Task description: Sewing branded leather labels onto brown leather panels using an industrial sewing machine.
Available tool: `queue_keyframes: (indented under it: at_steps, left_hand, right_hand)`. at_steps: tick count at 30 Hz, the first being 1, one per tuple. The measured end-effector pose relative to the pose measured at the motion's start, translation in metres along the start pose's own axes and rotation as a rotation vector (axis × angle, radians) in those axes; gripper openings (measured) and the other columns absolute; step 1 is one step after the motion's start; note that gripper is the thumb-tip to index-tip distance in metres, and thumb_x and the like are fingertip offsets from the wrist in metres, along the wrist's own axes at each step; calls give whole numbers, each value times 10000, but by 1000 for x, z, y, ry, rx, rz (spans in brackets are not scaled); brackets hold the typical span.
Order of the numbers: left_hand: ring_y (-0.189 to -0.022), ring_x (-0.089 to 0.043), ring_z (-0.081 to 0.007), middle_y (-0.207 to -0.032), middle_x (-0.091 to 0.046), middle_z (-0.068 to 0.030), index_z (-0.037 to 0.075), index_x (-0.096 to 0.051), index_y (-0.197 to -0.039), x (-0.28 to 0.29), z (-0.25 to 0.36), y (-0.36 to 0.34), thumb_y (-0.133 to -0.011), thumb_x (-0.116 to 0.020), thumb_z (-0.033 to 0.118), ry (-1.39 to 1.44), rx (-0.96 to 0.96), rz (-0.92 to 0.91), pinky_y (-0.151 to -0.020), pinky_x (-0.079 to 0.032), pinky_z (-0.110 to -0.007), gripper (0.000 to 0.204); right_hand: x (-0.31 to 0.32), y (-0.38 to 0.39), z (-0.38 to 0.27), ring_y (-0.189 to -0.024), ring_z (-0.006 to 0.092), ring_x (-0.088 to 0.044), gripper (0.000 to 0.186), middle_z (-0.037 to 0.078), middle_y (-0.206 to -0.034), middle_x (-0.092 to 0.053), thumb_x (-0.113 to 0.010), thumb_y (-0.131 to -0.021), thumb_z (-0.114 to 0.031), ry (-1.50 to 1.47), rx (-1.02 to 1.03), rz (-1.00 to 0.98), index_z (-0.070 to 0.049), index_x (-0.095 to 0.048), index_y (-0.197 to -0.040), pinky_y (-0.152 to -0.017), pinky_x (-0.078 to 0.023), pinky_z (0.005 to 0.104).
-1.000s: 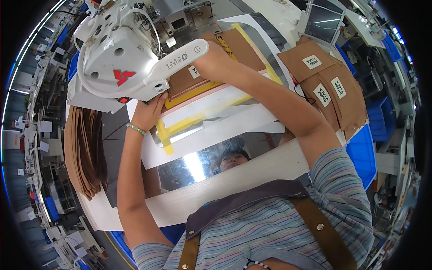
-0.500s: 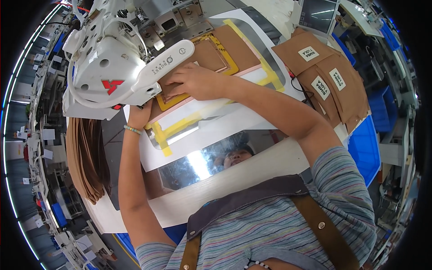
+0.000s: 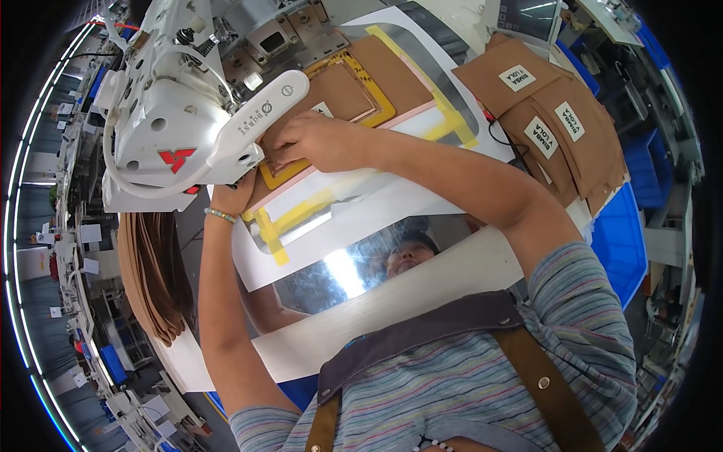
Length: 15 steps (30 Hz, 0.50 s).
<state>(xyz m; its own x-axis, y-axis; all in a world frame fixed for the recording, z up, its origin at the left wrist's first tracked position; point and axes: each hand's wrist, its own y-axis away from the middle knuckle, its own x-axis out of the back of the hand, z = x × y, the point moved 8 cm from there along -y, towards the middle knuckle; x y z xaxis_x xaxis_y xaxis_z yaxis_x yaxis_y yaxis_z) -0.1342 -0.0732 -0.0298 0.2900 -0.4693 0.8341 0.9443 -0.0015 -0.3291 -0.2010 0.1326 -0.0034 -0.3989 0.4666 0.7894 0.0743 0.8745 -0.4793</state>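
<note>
My right hand (image 3: 305, 142) rests on the brown panel (image 3: 345, 89) inside a yellow-and-copper frame (image 3: 385, 109), fingers bent and a little apart. My left hand (image 3: 233, 192) is at the frame's left end, below the white sewing machine head (image 3: 154, 124); its fingertips are mostly hidden. The frame lies on a clear template (image 3: 263, 222) edged with yellow tape, over white paper (image 3: 256, 271).
Brown pieces with white labels hang in a stack at right (image 3: 595, 158), near a small screen (image 3: 520, 19) and blue bins (image 3: 614, 245). More brown pieces (image 3: 151, 279) hang at left. A shiny metal plate (image 3: 301, 294) lies nearest me.
My right hand has come down and left from behind the long white machine arm onto the panel, its fingers now in view. More of the frame shows. The view has shifted slightly.
</note>
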Motion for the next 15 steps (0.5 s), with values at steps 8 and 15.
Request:
queue_keyframes:
  at_steps: [8, 15]
  left_hand:
    - [-1200, -689, -394, -1280, -741, -175, 69, -699, -1324, 4, -38, 6, -930, -747, 156, 7, -7, -52, -1049, -544, -455, 406]
    - [-1369, -586, -392, -1458, -653, -163, 112, -625, -1451, -20, -98, 9, -943, -746, 245, 18, 9, -144, -1176, -464, -471, 539]
  right_hand:
    - [-7, -9, -2, -1314, 289, -605, 412, 88, -1340, -702, -619, -928, -14, 21, 43, 7, -200, -831, -1228, -1171, -411, 460]
    - [-8, -15, 8, -1312, 279, -608, 399, 73, -1343, -706, -630, -921, -29, 50, 57, -25, -195, -832, -1223, -1148, -426, 461]
